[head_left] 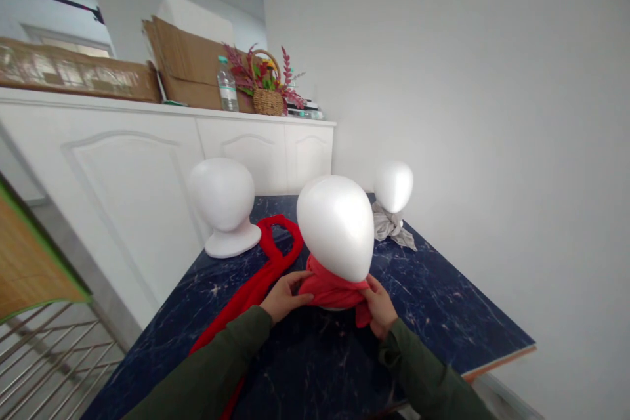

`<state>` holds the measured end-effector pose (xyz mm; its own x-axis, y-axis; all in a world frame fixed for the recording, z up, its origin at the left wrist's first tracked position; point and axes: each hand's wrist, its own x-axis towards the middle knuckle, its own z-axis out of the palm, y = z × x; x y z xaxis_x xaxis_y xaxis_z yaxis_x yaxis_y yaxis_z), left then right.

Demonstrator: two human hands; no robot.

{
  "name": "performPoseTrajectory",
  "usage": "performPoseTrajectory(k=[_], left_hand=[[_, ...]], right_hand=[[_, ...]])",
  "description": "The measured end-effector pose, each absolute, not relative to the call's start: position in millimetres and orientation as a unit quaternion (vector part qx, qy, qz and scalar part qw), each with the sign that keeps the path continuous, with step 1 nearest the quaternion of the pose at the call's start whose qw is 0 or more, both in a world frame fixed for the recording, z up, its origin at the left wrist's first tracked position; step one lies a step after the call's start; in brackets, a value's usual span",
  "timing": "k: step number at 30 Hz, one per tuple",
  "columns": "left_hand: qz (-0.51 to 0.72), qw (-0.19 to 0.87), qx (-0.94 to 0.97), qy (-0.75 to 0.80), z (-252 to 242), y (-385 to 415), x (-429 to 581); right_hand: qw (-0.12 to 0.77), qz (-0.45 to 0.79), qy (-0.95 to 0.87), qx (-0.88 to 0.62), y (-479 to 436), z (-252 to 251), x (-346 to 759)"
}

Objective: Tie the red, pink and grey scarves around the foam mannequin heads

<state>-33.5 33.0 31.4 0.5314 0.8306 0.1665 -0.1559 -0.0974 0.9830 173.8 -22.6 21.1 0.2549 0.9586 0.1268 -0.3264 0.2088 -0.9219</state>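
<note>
A white mannequin head (335, 226) stands near the middle of the dark blue marbled table (443, 302), with a coral-red scarf (332, 287) wrapped around its neck. On the scarf's left side, my left hand (285, 296) pinches the cloth between thumb and fingers. My right hand (380, 307) grips the scarf at its right side, where a short end hangs down. A long bright red scarf (260, 285) lies looped on the table to the left, partly under my left sleeve.
A bare white mannequin head (224, 200) stands at the back left; another (394, 185) with a grey scarf (391, 226) is at the back right. Behind, a white cabinet (241, 144) holds cardboard boxes, a bottle (228, 86) and a flower basket (268, 102). A metal rack (54, 354) is left.
</note>
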Motion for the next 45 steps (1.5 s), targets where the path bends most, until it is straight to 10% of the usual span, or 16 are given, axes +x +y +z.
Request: performPoseTrajectory(k=[9,23,28,32,37,40,45], left_hand=[[0.396,0.527,0.668,0.346,19.8,40.9,-38.6],[0.344,0.465,0.729,0.366,18.5,40.4,-37.4],[0.317,0.235,0.79,0.469,31.6,41.5,-42.6],[0.213,-0.009,0.766,0.606,44.0,48.8,-64.3],[0.082,0.028,0.743,0.663,47.6,53.2,-79.8],[0.122,0.043,0.791,0.599,51.2,38.6,-58.5],[0.173,0.155,0.912,0.339,68.7,-21.6,-2.4]], right_hand=[[0.784,0.297,-0.187,-0.512,-13.5,6.7,309.6],[0.428,0.042,-0.301,-0.851,38.7,12.2,390.4],[0.361,0.057,-0.334,-0.869,26.8,14.7,397.9],[0.374,0.044,-0.352,-0.857,4.5,11.2,388.5],[0.538,-0.123,-0.376,-0.744,-42.6,14.2,318.1],[0.606,0.161,-0.472,-0.62,-61.0,22.8,255.0],[0.359,0.787,-0.343,-0.367,-36.9,34.4,172.4]])
